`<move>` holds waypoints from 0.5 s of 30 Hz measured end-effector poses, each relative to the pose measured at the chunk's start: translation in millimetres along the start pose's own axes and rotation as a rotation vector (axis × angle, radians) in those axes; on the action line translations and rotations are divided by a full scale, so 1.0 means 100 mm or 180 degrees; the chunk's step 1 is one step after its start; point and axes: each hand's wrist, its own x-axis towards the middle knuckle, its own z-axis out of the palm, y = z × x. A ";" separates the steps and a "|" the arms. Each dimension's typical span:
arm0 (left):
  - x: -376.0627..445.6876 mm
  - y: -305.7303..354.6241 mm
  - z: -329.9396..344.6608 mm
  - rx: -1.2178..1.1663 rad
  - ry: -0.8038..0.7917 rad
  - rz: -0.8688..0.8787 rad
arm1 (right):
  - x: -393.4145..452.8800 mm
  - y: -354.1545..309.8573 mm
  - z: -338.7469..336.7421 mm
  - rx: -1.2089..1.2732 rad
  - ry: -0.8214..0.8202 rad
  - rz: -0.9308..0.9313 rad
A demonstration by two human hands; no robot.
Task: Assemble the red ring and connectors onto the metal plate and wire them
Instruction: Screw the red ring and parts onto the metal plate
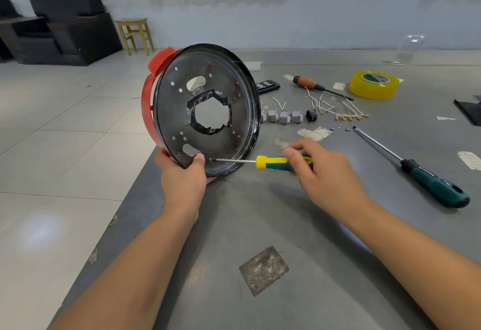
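Left hand grips metal plate; right hand holds screwdriver

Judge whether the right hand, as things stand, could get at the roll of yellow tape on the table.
Probably not at once: the right hand grips the small screwdriver at the metal plate. The yellow tape lies uncovered on the table's far right.
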 end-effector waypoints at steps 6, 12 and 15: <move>-0.01 -0.01 -0.01 0.0080 -0.0039 0.0056 | -0.03 0.02 -0.04 0.1330 -0.0267 0.0102; -0.01 0.00 -0.01 0.0060 -0.0068 0.0043 | -0.02 0.03 0.01 0.0675 -0.0161 0.0260; -0.02 0.01 -0.01 -0.0016 -0.0098 0.0004 | -0.01 0.05 -0.03 0.0394 -0.0074 -0.0402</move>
